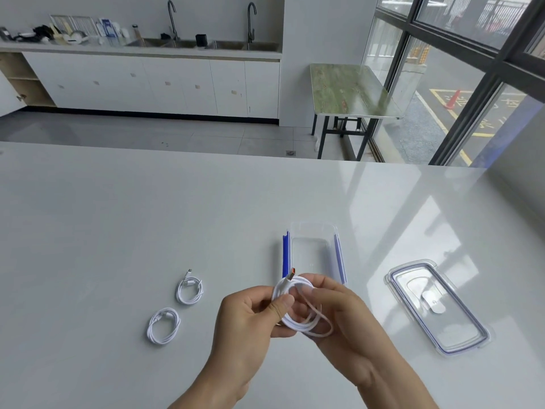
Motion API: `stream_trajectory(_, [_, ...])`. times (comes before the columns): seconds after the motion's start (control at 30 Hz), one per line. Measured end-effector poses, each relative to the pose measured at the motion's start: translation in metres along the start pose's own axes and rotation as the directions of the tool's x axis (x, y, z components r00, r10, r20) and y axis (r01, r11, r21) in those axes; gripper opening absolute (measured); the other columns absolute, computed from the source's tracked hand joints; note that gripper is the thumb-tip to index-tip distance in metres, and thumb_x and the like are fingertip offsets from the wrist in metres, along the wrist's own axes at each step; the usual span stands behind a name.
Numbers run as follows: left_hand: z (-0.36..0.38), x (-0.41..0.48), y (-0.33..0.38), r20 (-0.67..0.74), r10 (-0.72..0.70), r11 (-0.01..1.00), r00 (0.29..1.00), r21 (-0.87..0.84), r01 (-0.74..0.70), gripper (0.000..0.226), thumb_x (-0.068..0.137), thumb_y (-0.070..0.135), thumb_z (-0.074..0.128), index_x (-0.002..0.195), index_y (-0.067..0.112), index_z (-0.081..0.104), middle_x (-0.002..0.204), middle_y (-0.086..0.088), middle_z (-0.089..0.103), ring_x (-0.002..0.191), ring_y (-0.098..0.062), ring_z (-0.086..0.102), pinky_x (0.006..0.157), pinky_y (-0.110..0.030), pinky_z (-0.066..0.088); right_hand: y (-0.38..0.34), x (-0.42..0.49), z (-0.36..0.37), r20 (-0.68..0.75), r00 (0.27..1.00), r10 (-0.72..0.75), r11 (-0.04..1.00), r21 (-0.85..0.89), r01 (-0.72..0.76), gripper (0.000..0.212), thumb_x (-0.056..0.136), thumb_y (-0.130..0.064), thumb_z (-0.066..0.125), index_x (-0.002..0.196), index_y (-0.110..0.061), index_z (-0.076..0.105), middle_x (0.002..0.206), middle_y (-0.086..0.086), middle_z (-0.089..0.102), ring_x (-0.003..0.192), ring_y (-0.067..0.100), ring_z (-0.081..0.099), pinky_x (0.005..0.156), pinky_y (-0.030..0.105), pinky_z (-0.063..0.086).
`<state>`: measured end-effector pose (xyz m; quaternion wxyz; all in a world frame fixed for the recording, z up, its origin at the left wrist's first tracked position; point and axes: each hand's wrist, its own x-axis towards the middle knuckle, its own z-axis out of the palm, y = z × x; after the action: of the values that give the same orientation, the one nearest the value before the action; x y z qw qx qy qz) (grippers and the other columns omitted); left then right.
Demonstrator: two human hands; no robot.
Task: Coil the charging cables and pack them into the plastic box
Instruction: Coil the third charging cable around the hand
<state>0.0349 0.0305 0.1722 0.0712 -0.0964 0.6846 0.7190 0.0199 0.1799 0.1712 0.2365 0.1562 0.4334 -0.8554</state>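
Both hands hold a coiled white charging cable (pixel 298 321) with an orange-tipped plug above the white table (pixel 118 231). My left hand (pixel 250 317) pinches the coil near the plug with thumb and fingers. My right hand (pixel 339 308) grips the coil's right side, fingers curled through the loops. Just beyond the hands stands the clear plastic box (pixel 312 252) with blue side clips, open and with nothing inside. Two more coiled white cables lie on the table to the left, one nearer the box (pixel 189 289), one closer to me (pixel 163 325).
The box's clear lid (pixel 436 305) lies flat on the table to the right. Past the table's far edge are a grey floor, a green-topped side table (pixel 351 90) by the window and a kitchen counter with sinks (pixel 147 45).
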Motion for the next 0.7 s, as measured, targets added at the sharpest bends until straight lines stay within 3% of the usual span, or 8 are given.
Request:
stream_trajectory(0.07, [-0.002, 0.001, 0.000, -0.007, -0.010, 1.000, 1.000, -0.020, 0.010, 0.016, 0.090, 0.007, 0.067, 0.081, 0.009, 0.080, 0.074, -0.011, 0.077, 0.069, -0.025, 0.074, 0.065, -0.036, 0.062, -0.002, -0.001, -0.002, -0.003, 0.999, 0.044, 0.971, 0.234, -0.042, 0.023, 0.083, -0.004, 0.066, 0.106, 0.001, 0.068, 0.097, 0.020, 0.069, 0.089, 0.031, 0.067, 0.091, 0.043, 0.052])
stream_trajectory(0.13, [-0.004, 0.003, 0.000, -0.015, -0.025, 0.999, 1.000, -0.047, 0.024, 0.017, 0.089, 0.007, 0.068, 0.075, 0.006, 0.078, 0.065, -0.008, 0.071, 0.061, -0.022, 0.069, 0.065, -0.036, 0.062, -0.002, -0.001, -0.004, -0.044, 0.999, 0.025, 0.936, 0.352, -0.008, 0.020, 0.087, -0.010, 0.066, 0.106, -0.003, 0.068, 0.092, 0.015, 0.070, 0.083, 0.028, 0.067, 0.090, 0.041, 0.054])
stream_trajectory(0.27, [-0.006, 0.005, -0.001, 0.008, -0.081, 0.989, 0.997, -0.127, 0.082, 0.019, 0.088, 0.010, 0.069, 0.072, 0.000, 0.074, 0.065, -0.011, 0.064, 0.061, -0.024, 0.063, 0.067, -0.038, 0.061, -0.002, 0.004, -0.011, -0.260, 0.953, -0.154, 0.946, 0.239, 0.218, 0.028, 0.082, -0.006, 0.067, 0.109, 0.002, 0.067, 0.085, 0.013, 0.072, 0.069, 0.020, 0.071, 0.064, 0.027, 0.062])
stream_trajectory(0.43, [-0.007, 0.003, -0.002, 0.044, -0.104, 0.973, 0.994, -0.200, 0.111, 0.020, 0.088, 0.013, 0.067, 0.074, -0.001, 0.073, 0.070, -0.011, 0.064, 0.065, -0.020, 0.062, 0.070, -0.037, 0.060, -0.006, 0.004, -0.026, -0.471, 0.829, -0.301, 0.909, 0.123, 0.399, 0.007, 0.089, -0.006, 0.068, 0.095, -0.003, 0.069, 0.079, 0.009, 0.069, 0.068, 0.019, 0.071, 0.060, 0.025, 0.061])
stream_trajectory(0.57, [-0.005, 0.003, -0.002, 0.056, -0.152, 0.944, 0.987, -0.288, 0.162, 0.019, 0.090, 0.008, 0.064, 0.076, -0.004, 0.071, 0.069, -0.012, 0.064, 0.065, -0.024, 0.065, 0.071, -0.039, 0.060, -0.003, 0.000, -0.029, -0.523, 0.781, -0.341, 0.888, 0.092, 0.450, 0.003, 0.093, -0.007, 0.065, 0.090, -0.005, 0.065, 0.072, 0.007, 0.068, 0.072, 0.024, 0.076, 0.057, 0.026, 0.061])
stream_trajectory(0.7, [-0.007, 0.004, -0.005, 0.019, -0.169, 0.949, 0.985, -0.268, 0.168, 0.021, 0.090, 0.009, 0.065, 0.075, -0.005, 0.069, 0.068, -0.012, 0.063, 0.062, -0.023, 0.065, 0.068, -0.039, 0.060, -0.002, -0.003, -0.030, -0.466, 0.757, -0.457, 0.868, -0.050, 0.494, 0.008, 0.096, -0.009, 0.060, 0.091, -0.005, 0.064, 0.074, 0.007, 0.068, 0.079, 0.027, 0.071, 0.061, 0.026, 0.061])
